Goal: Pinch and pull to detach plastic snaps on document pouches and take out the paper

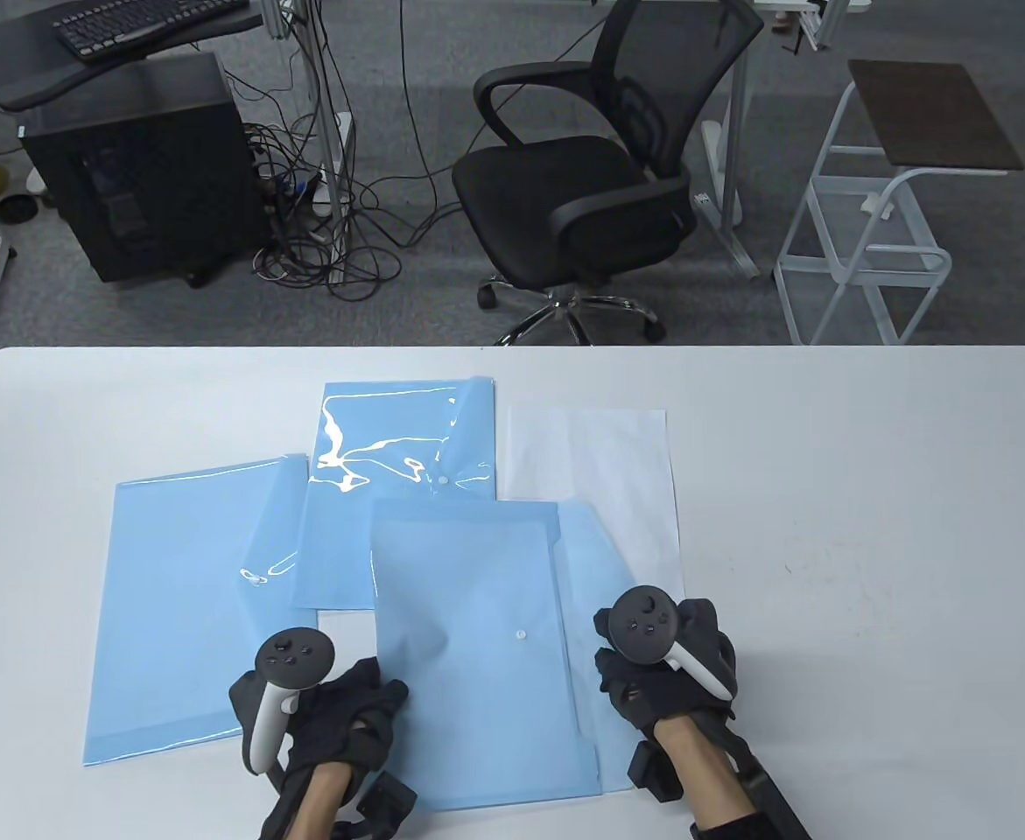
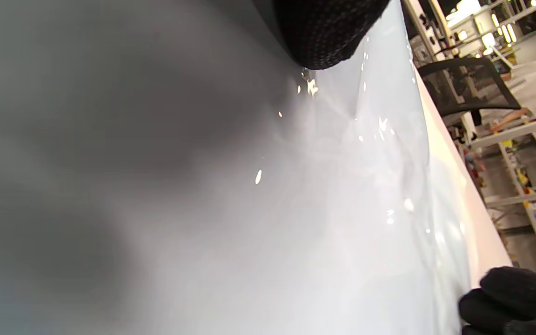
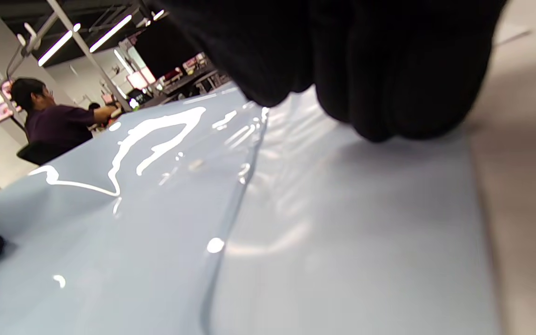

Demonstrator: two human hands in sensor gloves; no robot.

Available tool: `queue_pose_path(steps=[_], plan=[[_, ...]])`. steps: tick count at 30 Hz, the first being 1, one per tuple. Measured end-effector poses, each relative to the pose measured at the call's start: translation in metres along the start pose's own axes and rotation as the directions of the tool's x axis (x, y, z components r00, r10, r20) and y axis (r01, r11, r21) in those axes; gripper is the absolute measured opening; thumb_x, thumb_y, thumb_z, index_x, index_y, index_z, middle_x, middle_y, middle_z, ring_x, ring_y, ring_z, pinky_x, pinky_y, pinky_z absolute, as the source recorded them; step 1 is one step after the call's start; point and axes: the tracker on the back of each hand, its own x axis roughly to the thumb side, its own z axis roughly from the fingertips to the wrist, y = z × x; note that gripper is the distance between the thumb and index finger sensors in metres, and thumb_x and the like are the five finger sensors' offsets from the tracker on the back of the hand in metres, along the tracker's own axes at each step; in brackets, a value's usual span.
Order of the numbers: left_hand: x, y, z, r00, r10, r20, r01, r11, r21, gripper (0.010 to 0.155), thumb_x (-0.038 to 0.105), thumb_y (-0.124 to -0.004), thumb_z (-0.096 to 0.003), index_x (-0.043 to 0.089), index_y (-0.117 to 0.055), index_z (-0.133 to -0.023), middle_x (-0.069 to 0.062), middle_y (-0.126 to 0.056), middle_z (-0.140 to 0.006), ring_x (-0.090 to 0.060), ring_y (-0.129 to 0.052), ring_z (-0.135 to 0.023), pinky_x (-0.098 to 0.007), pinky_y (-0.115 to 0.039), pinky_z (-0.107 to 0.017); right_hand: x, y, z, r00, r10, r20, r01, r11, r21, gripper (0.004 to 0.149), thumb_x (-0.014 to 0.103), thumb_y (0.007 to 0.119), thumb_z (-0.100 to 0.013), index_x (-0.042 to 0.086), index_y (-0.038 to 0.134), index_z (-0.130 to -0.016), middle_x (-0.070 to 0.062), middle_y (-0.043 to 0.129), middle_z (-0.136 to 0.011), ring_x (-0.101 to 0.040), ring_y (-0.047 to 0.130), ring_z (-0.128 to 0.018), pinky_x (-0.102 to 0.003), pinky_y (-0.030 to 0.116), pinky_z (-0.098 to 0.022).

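Three light-blue document pouches lie on the white table (image 1: 871, 525). The front pouch (image 1: 477, 665) shows its white snap (image 1: 521, 634), and its flap (image 1: 595, 560) lies folded out to the right. My left hand (image 1: 372, 700) rests on this pouch's near left edge, a fingertip (image 2: 328, 42) touching the plastic. My right hand (image 1: 643, 674) sits on the flap near the pouch's right side, its bent fingers (image 3: 389, 70) bunched with the tips on the blue plastic (image 3: 342, 223). Whether they pinch anything is hidden. White paper (image 1: 600, 472) lies flat behind the flap.
A second pouch (image 1: 188, 604) lies to the left and a third, glossy one (image 1: 389, 455) behind, its snap (image 1: 443, 480) visible. A black office chair (image 1: 591, 184), a PC tower (image 1: 144, 166) with cables and a white side stand (image 1: 880, 227) stand beyond the table's far edge.
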Motion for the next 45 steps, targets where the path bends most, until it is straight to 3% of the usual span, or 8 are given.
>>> queue_pose_path(steps=[5,13,17,23,25,30,38,45], plan=[[-0.002,0.001,0.002,0.992,0.123,0.012,-0.123,0.992,-0.036,0.046,0.023,-0.073,-0.0569,0.012,-0.065,-0.101,-0.003,-0.091,-0.087,-0.023,-0.108,-0.060,-0.037,-0.093,-0.042,-0.003,0.003,0.000,1.000,-0.030,0.005,0.030,1.000,-0.002,0.050,0.019,0.083,-0.052,0.004,0.073,-0.099,-0.025,0.090,-0.091,-0.044,0.098,-0.065,-0.050,0.092,-0.039],[-0.006,0.004,0.002,0.939,0.342,0.029,-0.333,0.928,-0.170,0.046,0.022,-0.071,-0.0570,0.012,-0.063,-0.101,-0.003,-0.090,-0.087,-0.022,-0.106,-0.058,-0.037,-0.092,-0.043,-0.005,0.009,-0.002,0.992,0.124,-0.006,-0.124,0.991,-0.053,0.052,0.024,0.090,-0.049,0.010,0.076,-0.098,-0.015,0.093,-0.082,-0.034,0.099,-0.052,-0.047,0.091,-0.032],[-0.007,0.003,0.000,0.927,0.375,0.019,-0.363,0.908,-0.210,0.046,0.022,-0.069,-0.0571,0.011,-0.062,-0.101,-0.002,-0.090,-0.087,-0.021,-0.106,-0.058,-0.038,-0.092,-0.043,0.001,0.019,-0.004,0.970,0.239,0.032,-0.236,0.969,-0.075,0.055,0.029,0.092,-0.046,0.014,0.076,-0.097,-0.010,0.094,-0.079,-0.031,0.098,-0.049,-0.046,0.090,-0.030],[-0.009,0.004,-0.001,0.930,0.367,0.016,-0.355,0.910,-0.216,0.047,0.023,-0.068,-0.0573,0.009,-0.061,-0.101,-0.002,-0.090,-0.086,-0.021,-0.105,-0.058,-0.038,-0.091,-0.044,0.011,0.030,-0.006,0.963,0.257,0.076,-0.254,0.966,-0.047,0.056,0.036,0.089,-0.046,0.016,0.075,-0.097,-0.006,0.093,-0.075,-0.028,0.096,-0.045,-0.045,0.088,-0.028],[-0.011,0.005,-0.001,0.938,0.347,0.008,-0.338,0.920,-0.199,0.047,0.023,-0.068,-0.0576,0.009,-0.061,-0.101,-0.002,-0.089,-0.087,-0.022,-0.105,-0.059,-0.038,-0.091,-0.045,0.008,0.028,-0.006,0.973,0.216,0.075,-0.215,0.976,-0.023,0.056,0.036,0.087,-0.046,0.016,0.075,-0.097,-0.006,0.093,-0.076,-0.028,0.096,-0.046,-0.044,0.088,-0.028],[-0.013,0.008,-0.002,0.958,0.287,0.004,-0.282,0.947,-0.155,0.047,0.023,-0.069,-0.0581,0.009,-0.060,-0.102,-0.004,-0.088,-0.088,-0.024,-0.104,-0.062,-0.040,-0.090,-0.045,-0.004,0.021,-0.006,0.991,-0.113,0.078,0.108,0.992,0.066,0.052,0.027,0.081,-0.051,0.016,0.072,-0.101,-0.013,0.092,-0.088,-0.032,0.096,-0.052,-0.050,0.088,-0.033],[-0.012,0.006,-0.002,0.972,0.236,0.004,-0.233,0.964,-0.127,0.048,0.023,-0.068,-0.0587,0.009,-0.058,-0.104,-0.006,-0.086,-0.092,-0.027,-0.102,-0.066,-0.042,-0.089,-0.048,-0.017,0.022,-0.006,0.866,-0.495,0.068,0.476,0.858,0.195,0.055,0.024,0.072,-0.055,0.005,0.063,-0.105,-0.021,0.089,-0.095,-0.039,0.099,-0.063,-0.054,0.087,-0.040],[-0.012,0.006,-0.001,0.967,0.253,0.018,-0.248,0.958,-0.146,0.049,0.023,-0.067,-0.0592,0.010,-0.056,-0.105,-0.006,-0.083,-0.095,-0.030,-0.099,-0.072,-0.045,-0.087,-0.052,-0.024,0.031,-0.007,0.609,-0.793,0.005,0.752,0.579,0.313,0.061,0.029,0.065,-0.058,-0.004,0.053,-0.108,-0.029,0.085,-0.096,-0.045,0.098,-0.066,-0.057,0.087,-0.042]])
